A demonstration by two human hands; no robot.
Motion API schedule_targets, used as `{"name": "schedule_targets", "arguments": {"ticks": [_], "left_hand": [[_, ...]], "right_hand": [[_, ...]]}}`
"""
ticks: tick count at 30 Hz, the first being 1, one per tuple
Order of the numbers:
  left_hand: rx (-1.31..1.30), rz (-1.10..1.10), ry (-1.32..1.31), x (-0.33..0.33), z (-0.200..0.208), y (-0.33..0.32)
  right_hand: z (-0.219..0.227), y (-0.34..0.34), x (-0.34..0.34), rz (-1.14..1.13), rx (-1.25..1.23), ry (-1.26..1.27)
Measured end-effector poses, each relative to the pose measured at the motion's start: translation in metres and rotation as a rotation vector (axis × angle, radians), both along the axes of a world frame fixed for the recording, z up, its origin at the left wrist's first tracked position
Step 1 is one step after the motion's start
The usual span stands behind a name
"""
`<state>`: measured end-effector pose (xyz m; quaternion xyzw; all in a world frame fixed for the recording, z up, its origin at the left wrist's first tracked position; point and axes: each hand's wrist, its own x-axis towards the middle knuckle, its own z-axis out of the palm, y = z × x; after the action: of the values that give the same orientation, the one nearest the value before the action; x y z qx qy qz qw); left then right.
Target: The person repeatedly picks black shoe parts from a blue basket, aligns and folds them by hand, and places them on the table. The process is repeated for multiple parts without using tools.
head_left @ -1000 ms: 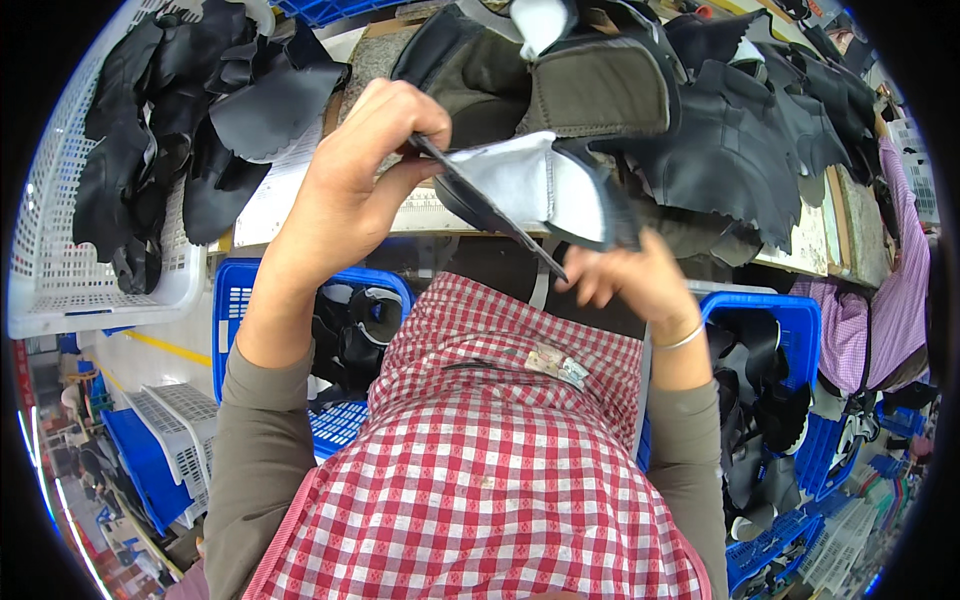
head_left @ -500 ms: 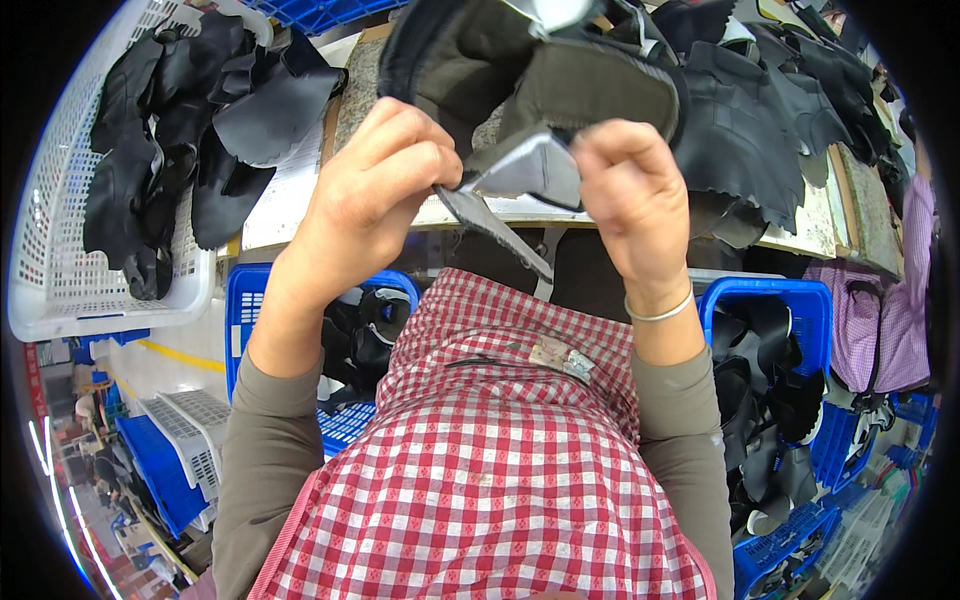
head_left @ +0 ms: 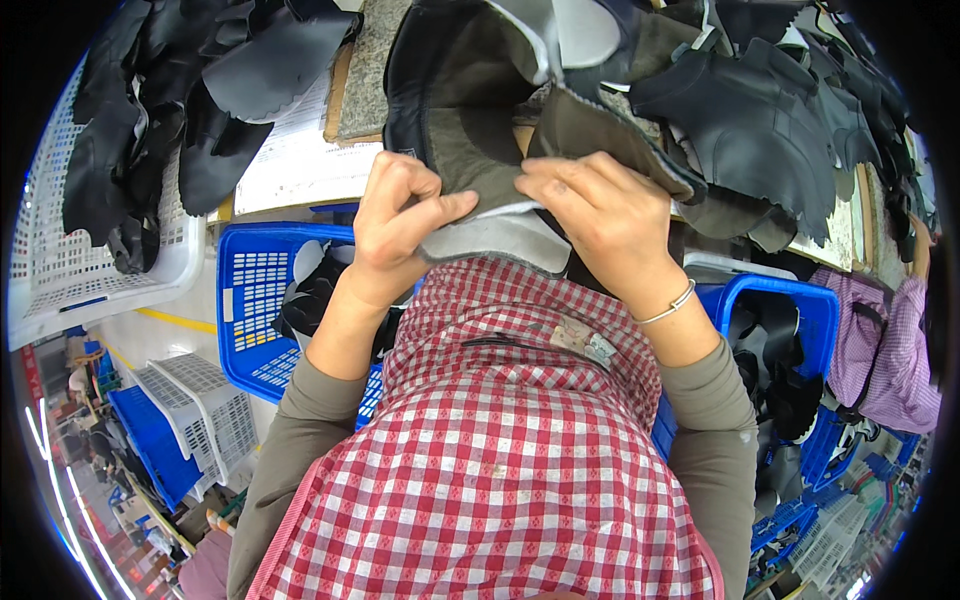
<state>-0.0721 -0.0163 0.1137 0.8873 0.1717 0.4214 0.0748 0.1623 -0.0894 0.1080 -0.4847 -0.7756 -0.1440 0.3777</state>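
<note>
A black shoe upper [head_left: 455,125] with olive-grey lining lies spread at the edge of the workbench, its inside facing me. Its near end has a light grey flap [head_left: 500,242], which hangs over the bench edge toward my apron. My left hand [head_left: 395,225] is closed on the left side of this end, thumb laid along the lining. From the right, my right hand [head_left: 612,215] grips the same end, fingertips bunched at the seam above the flap. The fingers' undersides are hidden.
Black cut pieces [head_left: 265,75] overhang a white basket [head_left: 150,285] at left. More black uppers [head_left: 745,120] lie on the bench [head_left: 290,170] at right. Blue baskets [head_left: 255,345] [head_left: 825,300] holding black pieces stand below the bench. A person in a purple checked sleeve [head_left: 895,345] is at far right.
Both hands have moved slightly down and closer together. The grey flap, folded and raised before, now lies spread between them. The upper has opened out, and the view has shifted.
</note>
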Motion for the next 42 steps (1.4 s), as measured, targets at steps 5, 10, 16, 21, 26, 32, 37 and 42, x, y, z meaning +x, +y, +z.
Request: {"name": "schedule_targets", "arguments": {"ticks": [5,10,16,21,26,32,37,42], "left_hand": [[0.074,0.012,-0.027,-0.005,0.002,-0.003],[0.072,0.029,-0.053,0.0,0.007,-0.005],[0.033,0.119,-0.049,0.004,0.009,-0.007],[-0.062,0.125,0.138,0.006,0.019,-0.01],[0.133,0.1,0.127,0.022,0.094,0.021],[0.099,-0.122,-0.013,0.05,0.133,-0.039],[0.188,-0.058,0.067,0.056,0.074,-0.049],[0.395,0.08,-0.081,0.04,0.054,-0.007]], "right_hand": [[0.013,-0.004,0.004,0.033,0.015,-0.075],[0.029,-0.007,0.007,0.062,-0.038,-0.12],[0.046,-0.022,0.016,0.22,-0.438,-0.028],[0.026,-0.026,0.007,0.08,-0.356,0.002],[0.037,-0.005,-0.006,-0.122,-0.054,0.008],[0.062,0.04,0.035,0.089,-0.47,1.332],[0.036,0.035,0.045,0.172,-0.662,1.711],[0.028,0.023,0.034,0.294,-0.63,1.673]]}}
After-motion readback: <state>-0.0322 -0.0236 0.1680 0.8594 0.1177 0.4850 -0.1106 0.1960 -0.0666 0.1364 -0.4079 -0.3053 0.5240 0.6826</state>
